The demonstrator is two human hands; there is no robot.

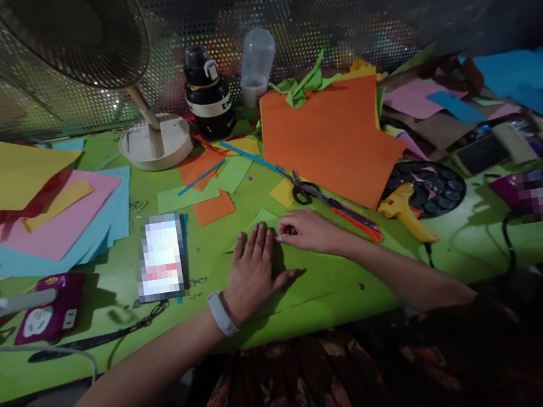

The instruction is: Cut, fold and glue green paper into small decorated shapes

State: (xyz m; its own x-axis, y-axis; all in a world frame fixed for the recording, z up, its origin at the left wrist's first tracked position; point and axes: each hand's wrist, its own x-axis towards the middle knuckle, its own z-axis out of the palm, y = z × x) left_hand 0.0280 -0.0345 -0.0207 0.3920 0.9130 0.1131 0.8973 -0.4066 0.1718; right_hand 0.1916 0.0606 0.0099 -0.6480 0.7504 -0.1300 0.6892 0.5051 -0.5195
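My left hand, with a pale band on its wrist, lies flat with its fingers stretched out on a piece of green paper. Most of that paper is hidden under the fingers and blends with the green table. My right hand is beside the left fingertips, its fingers curled and pinched together at the paper's right side. What the pinch holds, if anything, is too small to make out. Just beyond the right hand lie black-handled scissors and an orange-red utility knife. A small yellow paper piece lies by the scissors.
A lit phone lies left of my hands. Orange sheets, a yellow glue gun and a black round tray are on the right. A fan, a black bottle and coloured paper stand or lie behind and left.
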